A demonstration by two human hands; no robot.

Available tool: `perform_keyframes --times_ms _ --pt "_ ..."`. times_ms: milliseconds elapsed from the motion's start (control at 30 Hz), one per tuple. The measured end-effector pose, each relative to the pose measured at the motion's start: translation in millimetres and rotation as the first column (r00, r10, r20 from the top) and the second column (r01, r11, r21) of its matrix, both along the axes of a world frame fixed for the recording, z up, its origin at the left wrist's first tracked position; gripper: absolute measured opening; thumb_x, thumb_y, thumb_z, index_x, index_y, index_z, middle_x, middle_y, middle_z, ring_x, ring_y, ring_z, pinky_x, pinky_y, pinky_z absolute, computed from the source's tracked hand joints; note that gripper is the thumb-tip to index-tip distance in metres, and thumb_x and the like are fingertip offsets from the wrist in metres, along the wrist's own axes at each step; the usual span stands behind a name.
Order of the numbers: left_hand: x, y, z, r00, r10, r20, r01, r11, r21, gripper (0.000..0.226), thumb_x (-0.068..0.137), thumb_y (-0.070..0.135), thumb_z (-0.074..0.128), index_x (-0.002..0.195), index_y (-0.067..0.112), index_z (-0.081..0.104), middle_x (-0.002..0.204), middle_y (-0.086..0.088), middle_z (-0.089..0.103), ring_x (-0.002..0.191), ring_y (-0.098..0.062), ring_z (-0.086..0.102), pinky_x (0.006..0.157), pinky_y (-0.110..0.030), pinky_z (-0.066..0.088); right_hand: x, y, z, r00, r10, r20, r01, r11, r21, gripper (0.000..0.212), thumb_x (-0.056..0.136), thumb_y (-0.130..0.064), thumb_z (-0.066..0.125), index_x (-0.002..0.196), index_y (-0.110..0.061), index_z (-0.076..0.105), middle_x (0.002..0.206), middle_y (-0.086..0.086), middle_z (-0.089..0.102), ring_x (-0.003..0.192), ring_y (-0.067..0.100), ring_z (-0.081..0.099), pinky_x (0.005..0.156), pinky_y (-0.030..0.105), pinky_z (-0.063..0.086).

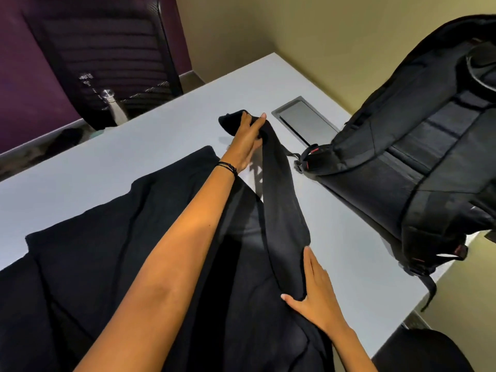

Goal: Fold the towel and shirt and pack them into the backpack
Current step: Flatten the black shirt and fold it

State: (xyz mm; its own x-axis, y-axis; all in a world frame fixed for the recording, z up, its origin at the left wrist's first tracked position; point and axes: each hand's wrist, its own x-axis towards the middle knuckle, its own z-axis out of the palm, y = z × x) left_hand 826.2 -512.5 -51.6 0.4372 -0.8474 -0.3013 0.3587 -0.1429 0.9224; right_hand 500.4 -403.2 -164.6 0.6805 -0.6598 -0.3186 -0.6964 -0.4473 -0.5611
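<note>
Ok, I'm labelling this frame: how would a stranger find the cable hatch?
Start at the grey table. Toward its far side, between the backpack and the left hand, sits the hatch. It alone is a flat, metal-framed rectangle sunk into the tabletop.

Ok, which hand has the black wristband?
The left hand, holding the far end of the shirt sleeve; the right hand, at the sleeve's near end, has a bare wrist.

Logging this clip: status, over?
Left hand grips sleeve far end, lifted. Right hand flat against its near end. Shirt spread on table; backpack beside, nothing between.
</note>
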Motion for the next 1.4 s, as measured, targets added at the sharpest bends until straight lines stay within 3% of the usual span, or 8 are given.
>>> perform_keyframes --times_ms 100,300,467,600,700,1000,1200,1400 --pt "-20.7 -9.0 0.8 0.999 -0.03 -0.019 0.03 1.0 0.0 0.03 0.094 0.028 0.052 0.111 0.005 0.042 0.149 -0.028 0.018 0.139 -0.031 0.028 0.113 -0.051 0.025 -7.2 4.7 -0.4 0.994 -0.095 0.057 0.098 0.993 -0.06 0.089 0.084 -0.038 0.054 0.146 -0.035 -0.011 0.157 -0.003 0.01 0.141 0.019 0.022 0.115 0.038 0.026" --pt "-31.2 -21.4 -4.9 0.998 0.005 -0.055 -0.009 0.998 -0.068 0.026 0.085 0.028 0.057 0.098 0.01 0.044 0.123 -0.015 0.046 0.131 -0.026 0.043 0.112 -0.048 0.029 -8.0 -0.2 28.3 0.902 -0.365 0.229 0.347 0.93 0.117 0.051 0.092 -0.052 0.032 0.136 -0.027 0.038 0.125 -0.013 0.045 0.109 0.004 0.048 0.095 0.021 0.039" --pt "-22.2 -9.6 -4.7 0.999 -0.022 0.032 0.022 1.0 0.009 0.093 0.077 0.043 0.062 0.142 -0.002 0.013 0.155 -0.014 0.018 0.139 -0.022 0.029 0.115 -0.042 0.026 -22.8 -27.7 25.1 0.731 -0.628 0.265 0.608 0.777 0.164 0.041 0.081 0.013 0.049 0.112 -0.012 0.058 0.105 0.004 0.06 0.09 0.009 0.056 0.076 0.007 0.04" --pt "-25.2 -3.1 -13.7 0.964 -0.225 0.14 0.213 0.972 0.095 0.067 0.095 0.032 0.052 0.149 0.012 0.019 0.146 0.0 0.035 0.127 -0.015 0.042 0.105 -0.029 0.039 -35.2 -38.5 19.7 0.601 -0.777 0.188 0.726 0.629 0.279 0.04 0.078 0.015 0.049 0.109 -0.006 0.062 0.101 0.007 0.063 0.091 0.02 0.055 0.082 0.023 0.044" --pt "-18.4 12.0 -31.7 0.728 -0.554 0.404 0.452 0.831 0.324 0.045 0.098 0.022 0.047 0.142 0.017 0.039 0.143 0.0 0.04 0.123 -0.014 0.045 0.103 -0.028 0.038 -46.9 -34.6 7.1 0.578 -0.8 0.161 0.749 0.599 0.283 0.037 0.079 0.014 0.05 0.107 -0.007 0.062 0.103 0.01 0.064 0.094 0.024 0.057 0.083 0.028 0.043" --pt "37.8 64.8 -99.1 0.048 -0.724 0.688 0.126 0.688 0.715 0.047 0.092 0.004 0.045 0.137 0.018 0.047 0.152 -0.005 0.03 0.13 -0.036 0.032 0.101 -0.046 0.035 -81.0 -17.7 22.0 0.68 -0.704 0.208 0.665 0.71 0.229 0.012 0.092 -0.016 0.057 0.103 -0.019 0.06 0.108 0.003 0.061 0.091 0.003 0.056 0.072 0.007 0.04" --pt "33.7 60.4 -105.1 -0.109 -0.708 0.697 0.048 0.697 0.716 0.051 0.092 0.003 0.041 0.141 0.019 0.041 0.148 -0.006 0.038 0.124 -0.037 0.036 0.094 -0.045 0.036 -85.1 26.2 29.3 0.927 -0.372 -0.051 0.375 0.92 0.112 0.052 0.081 -0.054 0.061 0.119 -0.025 0.043 0.115 -0.013 0.042 0.102 0.003 0.046 0.083 0.019 0.041" --pt "27.7 51.1 -107.1 -0.108 -0.67 0.735 -0.052 0.742 0.669 0.036 0.091 0.002 0.045 0.125 0.009 0.057 0.122 -0.024 0.05 0.113 -0.042 0.043 0.087 -0.047 0.039 -71.2 51.6 13.8 0.942 -0.31 -0.127 0.29 0.945 -0.155 0.048 0.077 -0.054 0.063 0.104 -0.016 0.052 0.118 -0.001 0.041 0.101 0.017 0.044 0.085 0.025 0.038"
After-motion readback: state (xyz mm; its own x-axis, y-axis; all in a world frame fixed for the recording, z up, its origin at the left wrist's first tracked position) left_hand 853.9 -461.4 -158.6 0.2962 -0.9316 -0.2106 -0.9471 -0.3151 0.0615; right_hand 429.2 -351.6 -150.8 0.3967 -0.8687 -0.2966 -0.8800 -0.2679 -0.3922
